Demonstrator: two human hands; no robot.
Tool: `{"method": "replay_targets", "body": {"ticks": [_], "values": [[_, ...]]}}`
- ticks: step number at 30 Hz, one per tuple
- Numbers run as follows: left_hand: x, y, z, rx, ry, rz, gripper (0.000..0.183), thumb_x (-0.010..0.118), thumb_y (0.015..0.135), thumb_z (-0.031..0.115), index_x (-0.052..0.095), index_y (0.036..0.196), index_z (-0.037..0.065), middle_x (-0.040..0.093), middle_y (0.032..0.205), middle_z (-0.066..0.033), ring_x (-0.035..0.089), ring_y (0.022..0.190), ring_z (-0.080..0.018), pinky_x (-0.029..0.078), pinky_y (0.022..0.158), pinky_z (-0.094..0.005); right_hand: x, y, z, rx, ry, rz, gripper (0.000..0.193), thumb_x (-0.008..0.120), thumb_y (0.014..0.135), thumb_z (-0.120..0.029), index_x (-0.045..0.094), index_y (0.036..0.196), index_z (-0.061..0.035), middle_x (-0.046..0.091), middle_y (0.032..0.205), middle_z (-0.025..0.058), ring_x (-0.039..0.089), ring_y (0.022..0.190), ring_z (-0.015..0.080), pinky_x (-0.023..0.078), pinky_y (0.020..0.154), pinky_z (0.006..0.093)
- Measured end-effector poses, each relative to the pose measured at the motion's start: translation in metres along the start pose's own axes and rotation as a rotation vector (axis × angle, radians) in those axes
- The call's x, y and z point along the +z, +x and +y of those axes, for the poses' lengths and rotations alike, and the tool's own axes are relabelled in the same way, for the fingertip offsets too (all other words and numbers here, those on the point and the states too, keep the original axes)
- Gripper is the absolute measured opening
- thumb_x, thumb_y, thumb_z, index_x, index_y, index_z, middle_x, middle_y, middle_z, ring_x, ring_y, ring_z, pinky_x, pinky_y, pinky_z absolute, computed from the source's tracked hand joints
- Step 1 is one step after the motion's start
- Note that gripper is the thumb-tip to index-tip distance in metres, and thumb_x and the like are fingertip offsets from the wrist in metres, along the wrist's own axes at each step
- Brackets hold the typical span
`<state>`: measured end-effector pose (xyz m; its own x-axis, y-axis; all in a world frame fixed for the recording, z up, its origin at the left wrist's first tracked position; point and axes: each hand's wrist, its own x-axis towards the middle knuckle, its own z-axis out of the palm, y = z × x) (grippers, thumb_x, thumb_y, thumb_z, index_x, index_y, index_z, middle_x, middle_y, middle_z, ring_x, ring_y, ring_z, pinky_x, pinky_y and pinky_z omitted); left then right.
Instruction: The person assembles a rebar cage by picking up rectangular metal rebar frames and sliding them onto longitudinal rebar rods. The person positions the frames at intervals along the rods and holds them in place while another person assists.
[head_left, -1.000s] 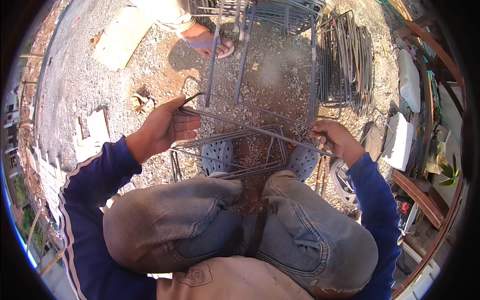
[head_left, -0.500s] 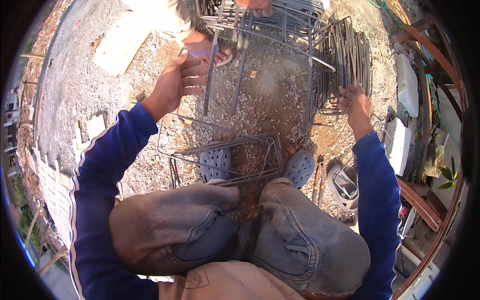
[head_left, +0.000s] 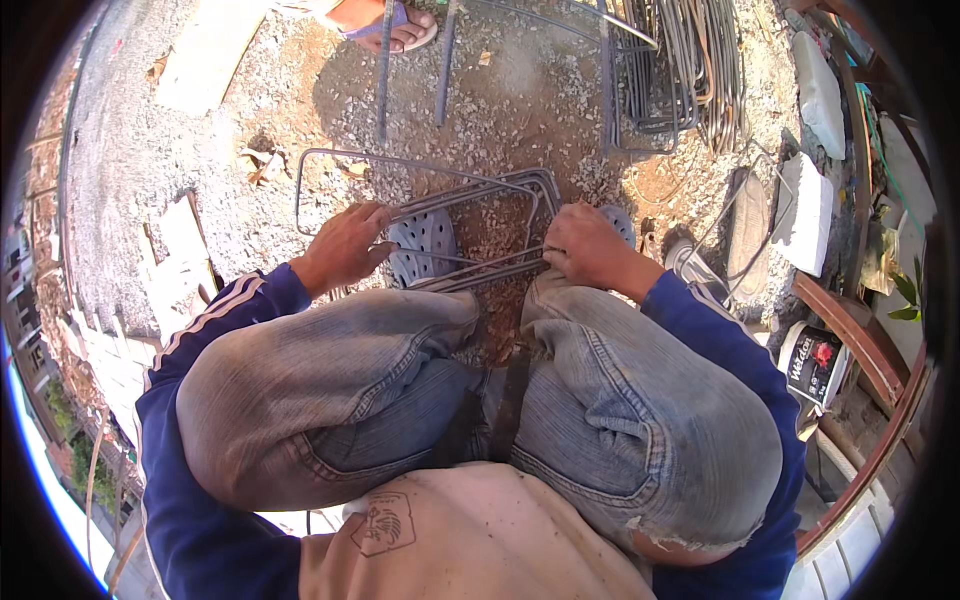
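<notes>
The bent metal frames lie as an overlapping bundle above the gravel ground, between your two hands and just beyond your knees; one frame juts to the far left. Your right hand has its fingers curled closed around the bundle's right end. Your left hand meets the left end with fingers bent and thumb apart; whether it grips cannot be told. The rods look slim, stiff and hardly fragile: each frame is probably light, the bundle heavier, its members apt to slide over one another. The short end sides, held together at both corners, appear the soundest hold.
</notes>
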<state>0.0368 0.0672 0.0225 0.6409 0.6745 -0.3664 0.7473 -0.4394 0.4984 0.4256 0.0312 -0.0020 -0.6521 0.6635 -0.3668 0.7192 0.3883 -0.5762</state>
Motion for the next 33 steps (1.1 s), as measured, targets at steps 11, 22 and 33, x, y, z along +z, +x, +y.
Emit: {"method": "replay_targets", "body": {"ticks": [11, 22, 33], "values": [[-0.005, 0.024, -0.004, 0.045, 0.060, 0.178, 0.042, 0.065, 0.090, 0.021, 0.057, 0.127, 0.006, 0.058, 0.119, -0.0171, 0.058, 0.107, -0.0358, 0.047, 0.093, -0.0455, -0.013, 0.027, 0.005, 0.570, 0.316, 0.213, 0.039, 0.066, 0.078, -0.027, 0.063, 0.102, 0.0040, 0.067, 0.097, 0.0254, 0.065, 0.093, 0.0409, 0.050, 0.084, 0.0471], [-0.033, 0.073, -0.008, -0.079, -0.001, 0.193, 0.039, 0.064, 0.091, 0.046, 0.060, 0.094, 0.007, 0.064, 0.079, -0.0148, 0.065, 0.078, -0.0369, 0.050, 0.075, -0.0452, -0.016, 0.023, 0.001, 0.576, 0.426, 0.245, 0.035, 0.062, 0.077, -0.031, 0.065, 0.087, 0.0025, 0.067, 0.086, 0.0229, 0.065, 0.084, 0.0388, 0.050, 0.077, 0.0457], [-0.102, -0.005, 0.009, 0.192, 0.026, 0.556, 0.031, 0.078, 0.085, 0.026, 0.054, 0.083, 0.006, 0.057, 0.069, -0.0051, 0.058, 0.055, -0.0168, 0.047, 0.049, -0.0310, -0.014, 0.011, 0.002, 0.546, 0.273, 0.070, 0.037, 0.064, 0.080, -0.031, 0.065, 0.101, 0.0000, 0.068, 0.088, 0.0196, 0.066, 0.087, 0.0345, 0.050, 0.079, 0.0458]]}}
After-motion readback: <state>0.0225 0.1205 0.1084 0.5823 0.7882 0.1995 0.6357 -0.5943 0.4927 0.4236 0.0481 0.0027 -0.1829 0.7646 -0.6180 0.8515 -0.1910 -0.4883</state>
